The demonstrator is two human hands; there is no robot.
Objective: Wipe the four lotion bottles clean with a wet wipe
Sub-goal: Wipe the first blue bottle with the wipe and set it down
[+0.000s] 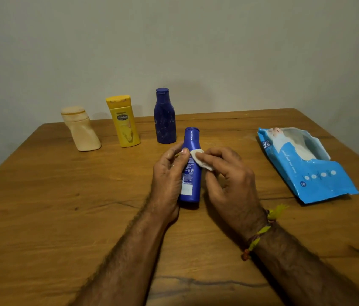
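Left hand has the blue bottle wrapped up, fingers curled round its left side, thumb laid across the front near the shoulder. The bottle sits mid-table, cap pointing away from the person and leaning back a touch, so its long axis runs from near to far; whether the base touches the wood or hangs just above it, I can't tell. Right hand comes in from the bottle's right, fingers pinching a small folded wipe and pressing it against the upper right of the body, just below the neck. That's the key relation: wipe on the right flank, grip on the left, so my read is the next stroke runs down along the length. The bottle is glossy, with white print on a back label facing up.

Behind it stand three more in a row: a dark blue bottle with pale smears, a yellow bottle, and a beige bottle leaning left. The wipes pack lies open off to the right.
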